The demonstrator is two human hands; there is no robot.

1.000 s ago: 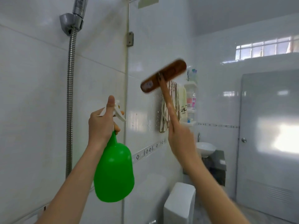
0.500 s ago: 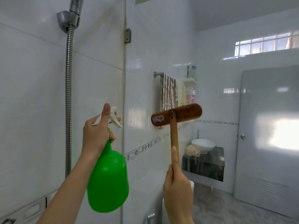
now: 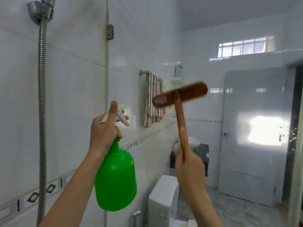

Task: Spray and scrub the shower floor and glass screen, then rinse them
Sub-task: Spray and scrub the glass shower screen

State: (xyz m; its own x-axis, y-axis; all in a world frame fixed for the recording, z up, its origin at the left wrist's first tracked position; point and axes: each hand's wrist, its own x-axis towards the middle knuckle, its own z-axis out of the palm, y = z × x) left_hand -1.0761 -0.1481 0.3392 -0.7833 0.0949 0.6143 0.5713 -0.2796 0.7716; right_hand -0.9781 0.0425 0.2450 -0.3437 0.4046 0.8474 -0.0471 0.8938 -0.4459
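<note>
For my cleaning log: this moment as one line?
left hand: grips green spray bottle | right hand: grips wooden brush | brush head: up at glass screen, blurred

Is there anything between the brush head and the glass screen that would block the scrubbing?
Nothing visible does. The right hand holds the brush up at the glass screen. The striped towel hangs on the far side of the glass, not in front.

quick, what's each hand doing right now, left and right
Left hand: grips the neck of the green spray bottle, thumb up beside its white trigger head.
Right hand: grips the handle of the wooden scrub brush, head raised.
</note>
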